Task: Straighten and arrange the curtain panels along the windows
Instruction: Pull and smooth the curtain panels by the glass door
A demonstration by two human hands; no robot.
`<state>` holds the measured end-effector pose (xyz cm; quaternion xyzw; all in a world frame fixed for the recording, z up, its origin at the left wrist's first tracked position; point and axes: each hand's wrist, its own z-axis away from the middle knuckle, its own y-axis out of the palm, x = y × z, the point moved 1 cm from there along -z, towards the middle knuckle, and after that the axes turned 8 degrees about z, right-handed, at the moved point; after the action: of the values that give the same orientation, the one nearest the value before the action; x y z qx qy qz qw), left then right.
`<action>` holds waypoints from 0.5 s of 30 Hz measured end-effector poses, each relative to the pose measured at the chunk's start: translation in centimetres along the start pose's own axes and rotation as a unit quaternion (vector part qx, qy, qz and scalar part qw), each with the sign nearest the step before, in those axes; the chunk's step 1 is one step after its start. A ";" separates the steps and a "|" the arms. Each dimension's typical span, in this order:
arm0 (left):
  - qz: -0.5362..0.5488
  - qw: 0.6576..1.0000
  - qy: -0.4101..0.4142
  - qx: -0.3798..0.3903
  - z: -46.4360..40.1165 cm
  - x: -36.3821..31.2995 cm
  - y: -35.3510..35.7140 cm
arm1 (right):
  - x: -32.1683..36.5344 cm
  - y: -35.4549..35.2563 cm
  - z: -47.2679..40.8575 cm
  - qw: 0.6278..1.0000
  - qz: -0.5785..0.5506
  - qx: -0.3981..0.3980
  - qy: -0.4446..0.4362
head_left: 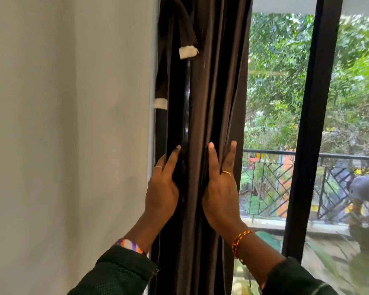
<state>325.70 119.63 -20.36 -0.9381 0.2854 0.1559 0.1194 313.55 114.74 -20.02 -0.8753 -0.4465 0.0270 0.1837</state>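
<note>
A dark brown curtain panel (213, 86) hangs gathered in vertical folds beside the window. My left hand (163, 184) lies flat against its left edge, fingers straight and pointing up. My right hand (221, 186) presses flat on the right folds, fingers straight, thumb tucked into a fold. The bunched fabric stands between the two palms. A brown tie-back strap (186, 35) with white ends hangs at the upper left of the curtain.
A plain white wall (68, 124) fills the left. A black window frame post (313, 124) stands to the right, with glass, a balcony railing (271, 179) and trees beyond. A person bends down outside at the far right (364, 192).
</note>
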 end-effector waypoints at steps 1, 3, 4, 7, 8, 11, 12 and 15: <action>-0.007 1.000 0.002 -0.014 0.5 -0.1 -0.6 | 0.3 -0.3 0.7 1.000 -0.012 0.012 0.000; 0.032 0.998 -0.035 -0.046 1.2 -1.3 -1.8 | 1.6 -1.2 1.9 0.997 -0.061 0.031 0.036; 0.071 0.995 -0.051 -0.051 1.7 -2.2 -2.4 | 2.3 -1.7 2.5 0.994 -0.086 0.037 0.064; 0.109 0.993 -0.035 -0.027 2.6 -4.5 -3.8 | 3.7 -2.6 3.4 0.985 -0.128 0.028 0.111; 0.090 0.995 -0.027 -0.020 2.8 -4.9 -4.1 | 3.9 -2.7 3.5 0.984 -0.127 0.035 0.117; 0.001 0.999 -0.041 -0.026 3.0 -5.3 -4.3 | 3.8 -2.6 3.7 0.980 -0.121 0.075 0.137; -0.027 0.998 -0.045 -0.029 2.9 -5.2 -4.4 | 3.6 -2.5 3.7 0.980 -0.111 0.086 0.141; -0.138 0.990 -0.019 -0.007 2.7 -4.4 -4.2 | 2.9 -2.6 3.8 0.976 -0.069 0.137 0.156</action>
<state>324.00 126.06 -20.74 -0.9662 0.1500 0.1572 0.1389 312.51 119.55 -22.32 -0.8022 -0.4636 -0.0618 0.3711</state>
